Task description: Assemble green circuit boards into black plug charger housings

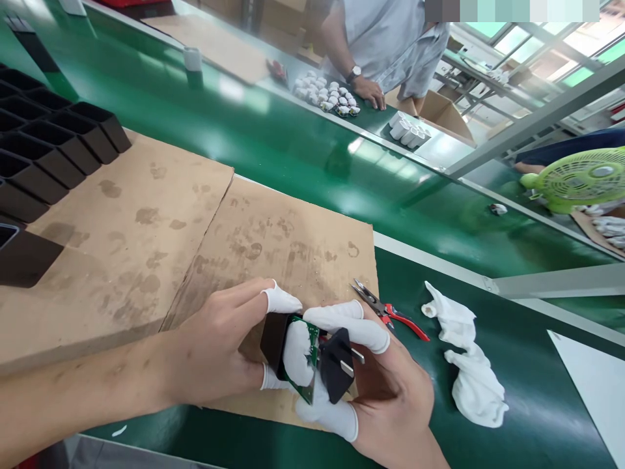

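My left hand (219,345), with white finger cots on its fingertips, grips a black housing (273,342) at the lower middle. A green circuit board (310,378) with a white blob (297,352) on it sits partly inside the housing's open end. My right hand (385,371), also in white finger cots, holds the board's edges beside a black plug piece (336,366) with two metal prongs. The plug piece is at the board's outer side. Both hands are close together over the cardboard sheet (293,241).
Red-handled pliers (390,311) lie right of my hands, with crumpled white cloths (478,384) beyond. Black housings (53,143) stand at the left. Across the green conveyor (273,143) are a person's hand (370,91), white-topped parts (325,91) and a green fan (581,176).
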### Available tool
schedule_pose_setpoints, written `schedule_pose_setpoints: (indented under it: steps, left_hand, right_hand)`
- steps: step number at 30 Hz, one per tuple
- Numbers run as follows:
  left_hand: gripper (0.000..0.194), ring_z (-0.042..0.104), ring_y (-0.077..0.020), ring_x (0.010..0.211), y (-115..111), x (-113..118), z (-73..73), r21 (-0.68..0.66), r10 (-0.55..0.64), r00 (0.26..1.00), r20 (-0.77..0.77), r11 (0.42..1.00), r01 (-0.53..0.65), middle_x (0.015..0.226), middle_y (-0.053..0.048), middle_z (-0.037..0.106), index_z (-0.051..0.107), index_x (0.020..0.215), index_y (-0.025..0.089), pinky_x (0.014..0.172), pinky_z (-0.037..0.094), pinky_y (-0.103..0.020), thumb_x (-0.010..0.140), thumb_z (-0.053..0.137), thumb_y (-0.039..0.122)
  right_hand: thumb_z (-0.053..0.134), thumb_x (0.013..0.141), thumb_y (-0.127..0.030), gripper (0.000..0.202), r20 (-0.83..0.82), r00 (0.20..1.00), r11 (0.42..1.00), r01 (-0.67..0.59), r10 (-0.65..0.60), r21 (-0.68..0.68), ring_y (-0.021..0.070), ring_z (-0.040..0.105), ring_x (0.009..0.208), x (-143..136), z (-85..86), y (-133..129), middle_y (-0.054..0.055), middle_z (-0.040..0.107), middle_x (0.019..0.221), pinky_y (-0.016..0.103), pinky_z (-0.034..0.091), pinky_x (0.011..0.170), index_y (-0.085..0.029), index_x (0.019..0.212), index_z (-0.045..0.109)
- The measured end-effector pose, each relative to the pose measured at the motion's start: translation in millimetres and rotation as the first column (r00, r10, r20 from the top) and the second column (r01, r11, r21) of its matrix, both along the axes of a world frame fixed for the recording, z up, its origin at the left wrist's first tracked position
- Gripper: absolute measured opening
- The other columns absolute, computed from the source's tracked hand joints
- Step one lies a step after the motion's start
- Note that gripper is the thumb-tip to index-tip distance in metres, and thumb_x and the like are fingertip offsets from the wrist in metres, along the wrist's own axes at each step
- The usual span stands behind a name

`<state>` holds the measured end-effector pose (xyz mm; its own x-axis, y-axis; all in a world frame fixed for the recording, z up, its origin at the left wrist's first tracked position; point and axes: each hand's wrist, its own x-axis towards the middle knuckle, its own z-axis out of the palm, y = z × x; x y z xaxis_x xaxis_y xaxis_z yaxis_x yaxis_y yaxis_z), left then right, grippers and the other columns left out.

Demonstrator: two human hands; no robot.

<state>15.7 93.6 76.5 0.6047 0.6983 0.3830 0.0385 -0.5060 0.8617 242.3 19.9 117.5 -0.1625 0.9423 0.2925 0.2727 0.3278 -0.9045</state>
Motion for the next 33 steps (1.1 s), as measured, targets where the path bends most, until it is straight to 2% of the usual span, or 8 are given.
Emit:
schedule_pose_setpoints:
  steps: [4,9,12,21,25,28,31,33]
  left_hand:
    - [0.051,0.073,-0.0179,0.089,1,0,-0.4,0.004,0.002,1.000,-0.002,1.000,-0.002,0.106,-0.001,0.074,0.064,0.127,0.024,0.080,0.059,-0.026,0.086,0.093,0.016]
    - [0.055,0.071,-0.0163,0.087,0,0,-1.0,0.024,0.008,1.000,0.002,1.000,-0.008,0.105,0.001,0.072,0.063,0.128,0.024,0.078,0.057,-0.025,0.083,0.094,0.014]
    - [0.055,0.069,-0.0160,0.086,0,1,-0.5,0.015,0.002,1.000,0.003,1.000,-0.002,0.104,0.001,0.071,0.064,0.127,0.023,0.077,0.057,-0.025,0.083,0.094,0.012]
    - [0.053,0.071,-0.0153,0.087,0,2,1.0,-0.019,0.020,1.000,-0.006,1.000,-0.020,0.105,0.002,0.073,0.064,0.126,0.024,0.078,0.057,-0.025,0.083,0.094,0.013]
    - [0.051,0.071,-0.0154,0.085,0,2,3.0,-0.010,0.018,1.000,-0.004,1.000,-0.018,0.103,0.003,0.073,0.065,0.125,0.024,0.076,0.057,-0.025,0.084,0.093,0.014]
    - [0.046,0.072,-0.0173,0.083,4,2,-4.4,-0.018,0.004,1.000,-0.008,1.000,-0.004,0.100,0.001,0.073,0.067,0.122,0.023,0.074,0.058,-0.027,0.084,0.091,0.017]
    - [0.050,0.077,-0.0208,0.092,10,4,-10.3,-0.038,-0.001,1.000,-0.026,0.999,0.000,0.107,-0.003,0.077,0.068,0.126,0.021,0.083,0.063,-0.031,0.082,0.092,0.020]
    - [0.055,0.080,-0.0246,0.109,12,4,-3.3,-0.026,-0.026,0.997,-0.070,0.999,0.024,0.122,-0.008,0.081,0.068,0.127,0.020,0.099,0.066,-0.035,0.079,0.095,0.019]
  right_hand:
    - [0.105,0.083,-0.020,0.068,0.034,0.999,1.000,0.003,-0.003,0.010,0.0249,0.081,0.105,1,-1.0,0,0.007,0.079,0.122,0.034,0.072,0.091,-0.031,0.144,0.074]
    - [0.107,0.078,-0.026,0.069,0.108,0.991,0.996,0.080,-0.084,0.045,0.0348,0.083,0.107,3,-3.2,-4,0.012,0.082,0.128,0.042,0.075,0.076,-0.034,0.141,0.077]
    - [0.108,0.077,-0.025,0.071,0.112,0.990,0.996,0.083,-0.087,0.043,0.0372,0.083,0.109,4,-3.7,-6,0.012,0.082,0.131,0.044,0.075,0.075,-0.035,0.141,0.078]
    - [0.103,0.086,-0.018,0.070,0.057,0.998,1.000,-0.006,0.006,0.016,0.0260,0.080,0.108,1,-1.9,-1,0.008,0.079,0.125,0.037,0.071,0.093,-0.032,0.148,0.072]
    - [0.103,0.087,-0.020,0.071,0.086,0.996,0.999,-0.006,0.004,0.032,0.0272,0.078,0.111,-1,-2.6,3,0.009,0.079,0.131,0.038,0.069,0.091,-0.034,0.149,0.072]
    - [0.101,0.089,-0.023,0.070,0.131,0.991,0.999,-0.010,0.005,0.038,0.0303,0.080,0.112,5,-5.0,1,0.011,0.080,0.133,0.040,0.070,0.087,-0.033,0.151,0.071]
    - [0.101,0.087,-0.019,0.073,0.156,0.988,0.998,-0.016,0.007,0.060,0.0338,0.080,0.119,18,-7.5,-6,0.013,0.079,0.140,0.042,0.072,0.092,-0.030,0.152,0.071]
    - [0.101,0.087,-0.022,0.068,0.123,0.992,0.995,-0.007,-0.006,0.104,0.0336,0.079,0.122,20,-12.0,2,0.011,0.080,0.139,0.043,0.072,0.097,-0.031,0.149,0.074]
